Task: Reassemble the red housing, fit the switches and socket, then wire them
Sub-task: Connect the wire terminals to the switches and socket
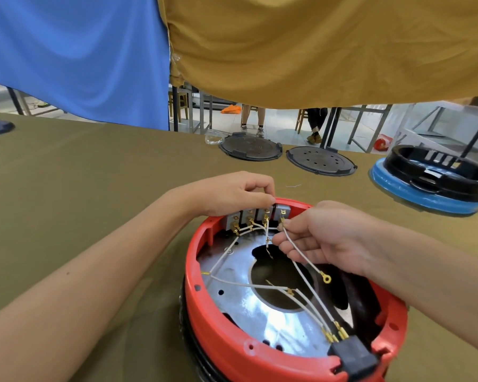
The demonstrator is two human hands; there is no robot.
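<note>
The round red housing (218, 334) lies open side up on the table, showing a silver metal plate (249, 312) inside. Several grey switches (255, 213) sit in a row at its far rim, with white wires (244, 229) on brass terminals. A black socket (352, 354) sits in the near rim with several wires plugged in. My left hand (232, 194) grips the far rim at the switches, fingers curled over the top. My right hand (323, 238) pinches a white wire (301, 267) at the rightmost switch; its free end carries a brass ring terminal (326, 278).
An olive cloth (94, 188) covers the table. Two black round covers (250, 148) (320, 160) lie at the far edge beside a clear plastic bag (213, 138). A black and blue housing (431, 183) stands at the right. Blue and tan cloths hang above.
</note>
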